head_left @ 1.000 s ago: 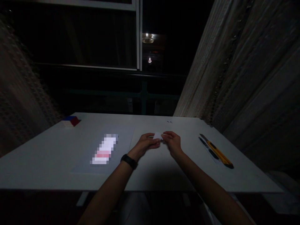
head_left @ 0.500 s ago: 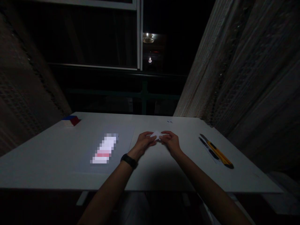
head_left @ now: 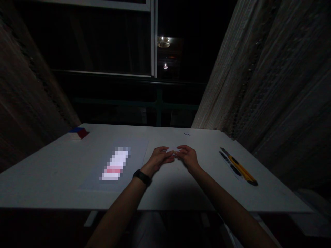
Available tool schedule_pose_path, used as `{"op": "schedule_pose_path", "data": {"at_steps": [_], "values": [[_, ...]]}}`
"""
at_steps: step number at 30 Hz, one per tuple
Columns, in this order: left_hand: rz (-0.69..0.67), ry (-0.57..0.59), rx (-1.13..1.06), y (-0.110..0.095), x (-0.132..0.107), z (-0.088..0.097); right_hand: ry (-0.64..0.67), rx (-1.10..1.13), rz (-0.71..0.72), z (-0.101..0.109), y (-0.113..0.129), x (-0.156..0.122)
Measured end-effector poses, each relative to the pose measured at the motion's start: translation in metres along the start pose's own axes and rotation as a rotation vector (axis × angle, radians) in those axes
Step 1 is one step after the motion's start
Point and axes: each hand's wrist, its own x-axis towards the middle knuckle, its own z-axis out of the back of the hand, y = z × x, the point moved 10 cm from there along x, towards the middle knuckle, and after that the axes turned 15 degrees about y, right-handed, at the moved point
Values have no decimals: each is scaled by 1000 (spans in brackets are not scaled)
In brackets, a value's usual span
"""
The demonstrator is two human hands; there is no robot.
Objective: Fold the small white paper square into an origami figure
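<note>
A small piece of folded white paper [head_left: 171,150] is pinched between my two hands over the middle of the white table [head_left: 207,165]. My left hand [head_left: 159,157], with a dark band at its wrist, closes on the paper's left side. On the right side, my right hand [head_left: 188,156] grips it with thumb and fingers, the two thumbs nearly touching. Most of the paper is hidden behind my fingers, and the dim light hides its folds.
A blurred-out bright screen [head_left: 116,163] lies on a paper sheet [head_left: 89,184] to the left. A red, blue and white block [head_left: 78,133] sits at the far left. A yellow cutter [head_left: 243,170] and a black pen [head_left: 230,163] rest at the right. Curtains [head_left: 224,69] frame a dark window.
Less of the white paper shows between my hands; its raised point has gone down. My fingers have shifted slightly, while the arms stay in about the same place.
</note>
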Motion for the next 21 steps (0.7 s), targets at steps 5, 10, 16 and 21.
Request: {"op": "schedule_pose_path", "data": {"at_steps": [5,10,16,21], "values": [[-1,-37,8,-1,-2,3,-10,-12,-15,0,-1,0],[16,34,-29,-3,-1,-6,-59,77,-19,8,-4,-1],[7,39,-47,-3,0,-5,-85,99,-24,12,-6,-1],[-13,9,-35,-5,-1,-2,-51,73,-24,9,-4,0]]}}
